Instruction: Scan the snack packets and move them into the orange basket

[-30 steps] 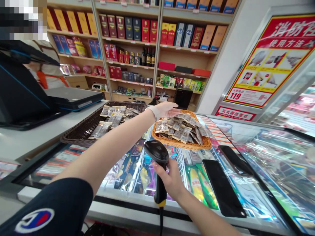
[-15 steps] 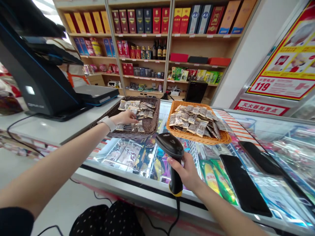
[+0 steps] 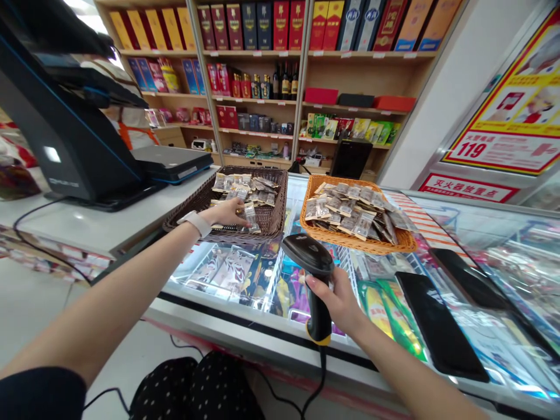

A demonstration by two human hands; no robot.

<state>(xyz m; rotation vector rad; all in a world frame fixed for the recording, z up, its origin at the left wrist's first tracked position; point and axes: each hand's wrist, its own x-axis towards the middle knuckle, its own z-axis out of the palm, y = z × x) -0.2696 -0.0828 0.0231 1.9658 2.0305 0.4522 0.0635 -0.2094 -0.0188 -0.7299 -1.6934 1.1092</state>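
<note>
My left hand [image 3: 228, 213] reaches into a dark brown wicker basket [image 3: 202, 201] and pinches a small clear snack packet [image 3: 251, 216] near its front edge. Several more packets lie at the back of that basket. A white band is on my left wrist. My right hand [image 3: 339, 300] is wrapped round the handle of a black barcode scanner [image 3: 311, 274] with a yellow ring, held upright over the glass freezer lid [image 3: 245, 280]. An orange wicker basket [image 3: 406, 241] piled with similar packets sits to the right.
A black checkout terminal [image 3: 65, 140] stands on the white counter [image 3: 83, 230] at left. Two black sliding handles [image 3: 440, 324] lie on the freezer glass at right. Shelves of boxed goods [image 3: 262, 58] fill the back wall. A red and yellow poster [image 3: 511, 116] hangs at right.
My left hand swung from over the orange basket to the brown basket and closed on a packet there. The view turned left. The scanner stayed in my right hand.
</note>
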